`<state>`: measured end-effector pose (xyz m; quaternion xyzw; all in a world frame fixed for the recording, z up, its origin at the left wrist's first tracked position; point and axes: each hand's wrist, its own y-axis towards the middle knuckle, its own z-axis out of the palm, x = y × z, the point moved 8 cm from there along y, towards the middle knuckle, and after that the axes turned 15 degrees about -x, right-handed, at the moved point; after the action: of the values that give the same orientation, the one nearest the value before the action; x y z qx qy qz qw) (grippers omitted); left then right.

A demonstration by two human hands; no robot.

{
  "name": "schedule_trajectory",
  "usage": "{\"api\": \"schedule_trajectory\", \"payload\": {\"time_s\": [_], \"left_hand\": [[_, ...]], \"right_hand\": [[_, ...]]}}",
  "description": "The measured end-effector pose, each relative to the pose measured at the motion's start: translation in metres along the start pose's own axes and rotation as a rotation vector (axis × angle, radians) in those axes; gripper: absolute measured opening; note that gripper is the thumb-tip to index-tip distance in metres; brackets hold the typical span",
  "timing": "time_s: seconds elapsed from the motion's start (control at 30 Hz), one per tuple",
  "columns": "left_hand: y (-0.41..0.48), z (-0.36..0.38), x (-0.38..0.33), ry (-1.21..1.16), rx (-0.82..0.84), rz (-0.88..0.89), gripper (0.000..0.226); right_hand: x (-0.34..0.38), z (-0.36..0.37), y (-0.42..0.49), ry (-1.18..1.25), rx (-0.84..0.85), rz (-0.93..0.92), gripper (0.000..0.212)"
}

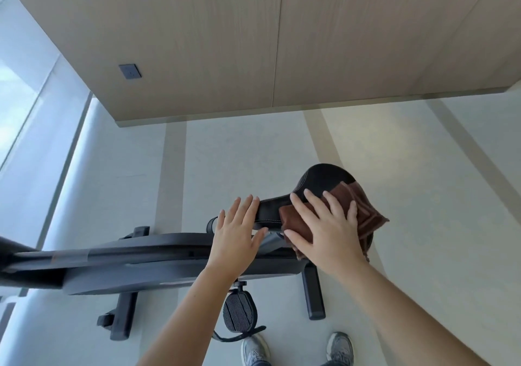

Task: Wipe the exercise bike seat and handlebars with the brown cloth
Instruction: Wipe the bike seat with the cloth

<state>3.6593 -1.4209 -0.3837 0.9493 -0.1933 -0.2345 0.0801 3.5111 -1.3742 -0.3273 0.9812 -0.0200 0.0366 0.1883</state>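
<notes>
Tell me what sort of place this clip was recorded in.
Probably a room in a home or flat, used for exercise. A black exercise bike stands on a pale smooth floor, in front of a light wood-panelled wall with a dark square socket. A large bright window is at the left.

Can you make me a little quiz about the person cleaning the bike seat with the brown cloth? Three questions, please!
1. True or false: the brown cloth lies on the seat.
2. Which hand presses flat on the cloth? A) the left hand B) the right hand C) neither
3. Fill in the gap: the left hand touches the narrow end of the ____.

Key: 1 true; 2 B; 3 seat.
</notes>
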Motion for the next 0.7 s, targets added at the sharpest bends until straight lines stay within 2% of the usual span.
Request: {"api": "schedule_trajectory", "payload": {"time_s": [0.17,0.33,0.5,0.6,0.7], "left_hand": [[0.000,-0.001,-0.001,0.006,0.007,0.007,0.058],[0.000,-0.001,0.002,0.001,0.003,-0.011,0.058],[0.000,0.001,0.002,-0.015,0.012,-0.034,0.059],[0.000,0.001,0.001,-0.010,0.021,-0.031,0.059],[0.004,0.001,-0.006,-0.016,0.030,0.002,0.060]], "right_hand": [[-0.020,-0.001,-0.004,-0.044,0.050,-0.197,0.065],[-0.013,0.010,0.007,-0.064,0.042,-0.129,0.061],[0.005,0.022,0.039,0.019,0.071,-0.065,0.058],[0.004,0.027,0.044,0.078,0.103,-0.092,0.057],[-0.009,0.017,0.026,0.074,0.035,-0.160,0.054]]}}
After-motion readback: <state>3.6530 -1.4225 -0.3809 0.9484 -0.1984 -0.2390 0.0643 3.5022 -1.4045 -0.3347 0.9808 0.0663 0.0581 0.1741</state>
